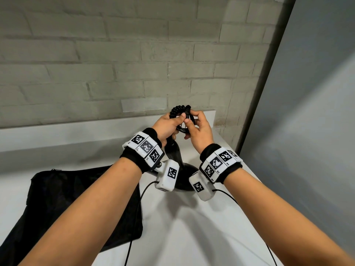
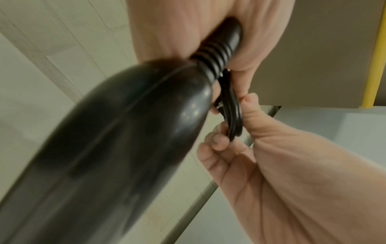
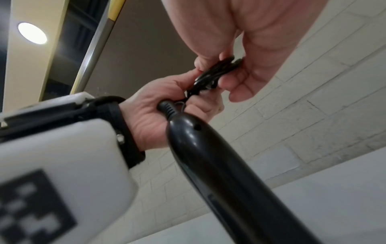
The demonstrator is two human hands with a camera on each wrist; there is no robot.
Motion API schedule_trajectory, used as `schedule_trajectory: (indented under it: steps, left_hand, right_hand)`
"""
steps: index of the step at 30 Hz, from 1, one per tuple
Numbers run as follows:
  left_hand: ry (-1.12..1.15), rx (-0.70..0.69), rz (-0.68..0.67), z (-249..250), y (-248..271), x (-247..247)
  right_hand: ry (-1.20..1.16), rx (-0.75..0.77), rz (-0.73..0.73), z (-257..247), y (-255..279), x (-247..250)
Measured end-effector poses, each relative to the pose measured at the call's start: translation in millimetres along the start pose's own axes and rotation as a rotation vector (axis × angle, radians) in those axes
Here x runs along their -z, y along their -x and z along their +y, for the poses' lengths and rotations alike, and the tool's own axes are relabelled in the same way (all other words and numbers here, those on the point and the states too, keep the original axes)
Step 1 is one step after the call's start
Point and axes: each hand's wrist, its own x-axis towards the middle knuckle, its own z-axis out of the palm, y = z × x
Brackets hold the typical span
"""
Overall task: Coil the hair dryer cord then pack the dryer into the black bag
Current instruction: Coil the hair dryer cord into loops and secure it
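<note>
Both my forearms fill the near view, raised over the white counter. I see my left hand with its fingers curled around the hair dryer at the handle's end and the bundled cord, the dryer hanging below, body down near the counter. My right hand pinches the cord loops, though the exact contact looks blurred. Off to the left, the black bag lies flat on the counter.
</note>
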Motion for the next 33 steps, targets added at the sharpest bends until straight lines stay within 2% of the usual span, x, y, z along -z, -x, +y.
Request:
schedule_trajectory:
  steps: [8,15,21,26,33]
  left_hand:
    - [-0.028,0.006,0.04,3,0,-2]
    - [0.029,-0.012,0.128,2,1,-3]
    - [-0.006,-0.007,0.117,-1,-2,-3]
    - [-0.008,0.008,0.104,-1,-4,-5]
    - [0.048,-0.018,0.055,0,-3,-5]
  right_hand:
    - [-0.001,-0.06,-0.09,-3,-2,8]
    - [-0.004,-0.116,-0.135,-7,2,5]
    - [0.019,-0.213,-0.129,-4,-6,14]
    - [0.132,-0.211,-0.156,-7,-9,20]
    - [0.217,-0.188,-0.106,-13,-9,22]
